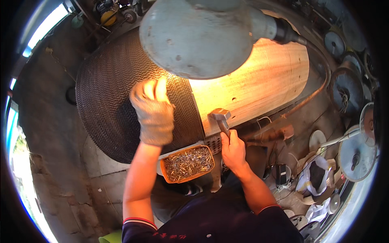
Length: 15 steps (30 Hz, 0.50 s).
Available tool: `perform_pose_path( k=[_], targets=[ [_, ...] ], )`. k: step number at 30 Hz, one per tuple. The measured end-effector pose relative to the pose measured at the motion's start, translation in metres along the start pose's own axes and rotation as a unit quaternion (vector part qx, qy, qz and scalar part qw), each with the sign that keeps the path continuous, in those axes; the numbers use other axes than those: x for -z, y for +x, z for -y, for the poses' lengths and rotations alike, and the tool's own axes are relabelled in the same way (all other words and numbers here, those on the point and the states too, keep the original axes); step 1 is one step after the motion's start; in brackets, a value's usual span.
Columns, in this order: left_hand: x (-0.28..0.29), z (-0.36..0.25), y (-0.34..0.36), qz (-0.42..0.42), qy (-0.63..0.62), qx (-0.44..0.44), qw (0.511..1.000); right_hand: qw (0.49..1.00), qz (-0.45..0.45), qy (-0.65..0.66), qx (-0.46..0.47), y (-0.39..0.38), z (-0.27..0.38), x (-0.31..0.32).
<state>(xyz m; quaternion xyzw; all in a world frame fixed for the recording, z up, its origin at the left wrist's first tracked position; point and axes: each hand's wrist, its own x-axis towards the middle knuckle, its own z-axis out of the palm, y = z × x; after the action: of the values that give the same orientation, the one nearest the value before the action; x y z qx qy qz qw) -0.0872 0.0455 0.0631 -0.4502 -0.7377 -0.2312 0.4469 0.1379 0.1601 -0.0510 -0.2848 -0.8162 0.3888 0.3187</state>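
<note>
Dark, tightly ridged strips [101, 77] cover the left part of a pale wooden board [275, 73]. Over them my left hand [152, 111], in a tan knit glove, is raised with fingers curled near the lamp's lower rim; blur hides anything in them. My right hand [234, 150] is bare and closed round the handle of a hammer [221, 115], whose metal head is over the wood just right of the strips' edge. An orange tray [187, 164] full of small metal nails or pins sits below the board's near edge, between my forearms.
A large grey lamp [195, 36] overhangs the work, its cable curving down on the right. Metal discs [356, 150], an open white sack [311, 178] and clutter crowd the floor at right. Wheeled equipment [109, 16] stands at the back left.
</note>
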Motion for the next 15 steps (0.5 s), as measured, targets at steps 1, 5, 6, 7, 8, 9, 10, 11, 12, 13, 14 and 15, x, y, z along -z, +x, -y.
perform_pose_path(
  k=[1,5,6,7,8,9,10,11,12,13,14,15],
  targets=[
    [0.001,-0.013,-0.007,-0.01,-0.046,0.006,0.999,1.0,0.003,0.008,0.001,-0.004,-0.002,0.002],
    [-0.009,-0.068,-0.051,-0.017,-0.208,0.049,0.977,1.0,0.024,0.012,-0.008,-0.011,-0.008,0.009],
    [-0.015,-0.07,-0.06,0.0,-0.275,0.066,0.959,1.0,0.022,0.016,-0.002,-0.011,-0.008,0.01],
    [-0.018,-0.07,-0.064,0.01,-0.261,0.066,0.963,1.0,0.02,0.021,0.003,-0.009,-0.007,0.01],
    [-0.019,-0.07,-0.064,0.019,-0.246,0.067,0.967,0.999,0.02,0.025,0.009,-0.007,-0.006,0.012],
    [-0.019,-0.07,-0.064,0.028,-0.231,0.069,0.97,1.0,0.022,0.021,0.008,-0.006,-0.006,0.014],
    [-0.017,-0.071,-0.063,0.039,-0.226,0.077,0.97,1.0,0.024,0.018,0.008,-0.005,-0.006,0.016],
    [-0.014,-0.072,-0.059,0.051,-0.223,0.086,0.97,0.999,0.026,0.017,0.008,-0.005,-0.006,0.015],
    [-0.011,-0.074,-0.055,0.063,-0.22,0.096,0.969,0.999,0.027,0.021,0.01,-0.004,-0.006,0.015],
    [-0.008,-0.076,-0.05,0.075,-0.218,0.105,0.967,0.999,0.027,0.025,0.011,-0.003,-0.006,0.015],
    [-0.005,-0.079,-0.045,0.085,-0.208,0.122,0.967,0.999,0.028,0.028,0.012,-0.004,-0.005,0.014],
    [-0.004,-0.084,-0.039,0.094,-0.198,0.138,0.966,0.999,0.013,0.036,0.027,-0.004,-0.002,0.013]
  ],
)
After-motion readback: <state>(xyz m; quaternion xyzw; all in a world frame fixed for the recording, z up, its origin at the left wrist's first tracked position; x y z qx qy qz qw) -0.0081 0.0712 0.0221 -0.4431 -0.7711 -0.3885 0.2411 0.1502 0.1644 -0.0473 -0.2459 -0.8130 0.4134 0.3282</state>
